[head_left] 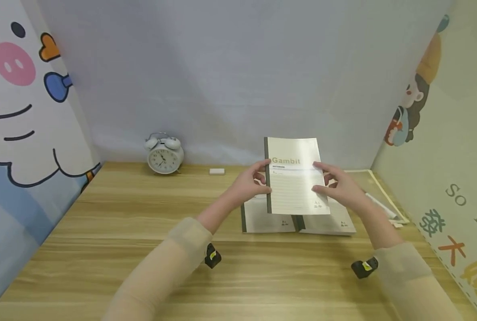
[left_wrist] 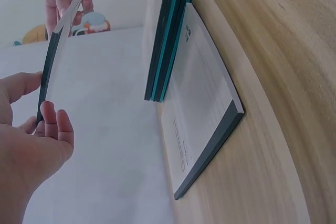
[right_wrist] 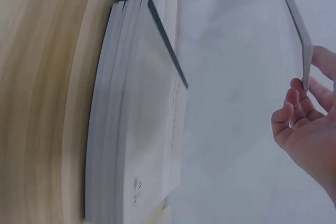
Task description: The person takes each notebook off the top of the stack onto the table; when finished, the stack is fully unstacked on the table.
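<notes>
A pale notebook [head_left: 296, 178] with a dark spine and the word Gambit is held up in the air between both hands. The left hand [head_left: 251, 182] pinches its spine edge, and the right hand [head_left: 340, 183] pinches the opposite edge. Below it on the table lies a single notebook [head_left: 264, 218] on the left, its dark spine showing in the left wrist view. Beside that, to the right, sits a stack of several notebooks [right_wrist: 147, 108]. The raised notebook is apart from both and hides part of them in the head view.
A white twin-bell alarm clock [head_left: 164, 156] stands at the back left of the wooden table [head_left: 142, 249]. Near the back edge lies a small white block [head_left: 216, 171]. At the right, a white pen-like object [head_left: 382, 206] lies on a pale-edged flat item [head_left: 372, 178]. Printed curtains enclose the sides.
</notes>
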Demonstrator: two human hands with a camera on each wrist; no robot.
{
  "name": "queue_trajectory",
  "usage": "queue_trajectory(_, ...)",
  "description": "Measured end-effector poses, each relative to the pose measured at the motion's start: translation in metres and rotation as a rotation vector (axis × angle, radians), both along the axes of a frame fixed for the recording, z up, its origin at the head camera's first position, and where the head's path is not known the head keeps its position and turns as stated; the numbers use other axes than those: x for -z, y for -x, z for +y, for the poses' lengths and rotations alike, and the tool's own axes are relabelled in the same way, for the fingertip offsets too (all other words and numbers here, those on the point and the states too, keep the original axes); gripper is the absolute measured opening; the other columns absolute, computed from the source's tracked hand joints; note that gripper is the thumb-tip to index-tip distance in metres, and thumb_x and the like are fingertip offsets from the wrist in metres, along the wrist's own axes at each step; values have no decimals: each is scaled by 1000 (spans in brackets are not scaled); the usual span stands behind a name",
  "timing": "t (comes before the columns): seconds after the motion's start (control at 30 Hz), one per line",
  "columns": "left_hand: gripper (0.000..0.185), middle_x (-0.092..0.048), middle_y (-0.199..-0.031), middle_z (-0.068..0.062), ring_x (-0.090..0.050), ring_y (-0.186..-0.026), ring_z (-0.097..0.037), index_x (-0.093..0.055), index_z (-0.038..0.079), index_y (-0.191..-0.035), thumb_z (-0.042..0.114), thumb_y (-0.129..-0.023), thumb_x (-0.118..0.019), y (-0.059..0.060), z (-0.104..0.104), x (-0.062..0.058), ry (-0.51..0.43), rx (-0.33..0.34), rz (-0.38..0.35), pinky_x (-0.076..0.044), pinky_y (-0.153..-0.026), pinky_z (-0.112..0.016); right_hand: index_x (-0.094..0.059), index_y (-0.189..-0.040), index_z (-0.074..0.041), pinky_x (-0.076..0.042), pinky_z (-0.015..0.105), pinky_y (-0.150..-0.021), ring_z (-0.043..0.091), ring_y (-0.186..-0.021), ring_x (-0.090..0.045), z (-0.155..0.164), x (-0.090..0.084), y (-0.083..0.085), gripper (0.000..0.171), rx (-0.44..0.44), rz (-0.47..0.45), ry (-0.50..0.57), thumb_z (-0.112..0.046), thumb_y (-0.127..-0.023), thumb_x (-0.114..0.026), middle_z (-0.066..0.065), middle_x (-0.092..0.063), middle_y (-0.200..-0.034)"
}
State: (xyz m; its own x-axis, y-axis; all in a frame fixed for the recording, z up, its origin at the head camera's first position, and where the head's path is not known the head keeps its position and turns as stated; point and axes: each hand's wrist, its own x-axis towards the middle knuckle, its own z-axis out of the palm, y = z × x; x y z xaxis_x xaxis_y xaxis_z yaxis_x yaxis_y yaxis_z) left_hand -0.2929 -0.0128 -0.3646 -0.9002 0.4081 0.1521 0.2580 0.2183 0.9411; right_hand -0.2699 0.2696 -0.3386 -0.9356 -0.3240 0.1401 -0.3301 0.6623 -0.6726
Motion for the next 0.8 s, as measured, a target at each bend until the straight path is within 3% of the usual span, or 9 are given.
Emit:
queue_trajectory(0.33, 79, -47, -121, -7, -49, -92, -16, -36, 18, -146, 3, -78, -73, -3, -37, -9, -6, -31, 26, -46, -80, -27, -37, -146, -25, -45, 27, -62, 22, -83, -55, -28, -3, 9, 71, -17, -25, 85, -35, -84, -71, 10, -52, -106)
queue_trajectory(0.53, 77, -48, -120, -6, -49, -94, -17, -36, 21, -146, 6, -79, -73, -4, -60, -11, 21, -70, 36, -47, -81, -29, -36, -146, -22, -44, 26, -63, 23, -85, -54, -49, -3, 13, 71, -67, -43, 157, -27, -85, -72, 12, -54, -103)
queue_trajectory(0.8, 74, -48, -116, -8, -48, -96, -19, -39, 18, -145, 7, -79, -73, -6, -86, -11, 36, -98, 36, -46, -82, -28, -36, -146, -16, -43, 23, -63, 16, -78, -49, -74, 4, 16, 72, -118, -37, 222, -18, -84, -72, 12, -45, -121)
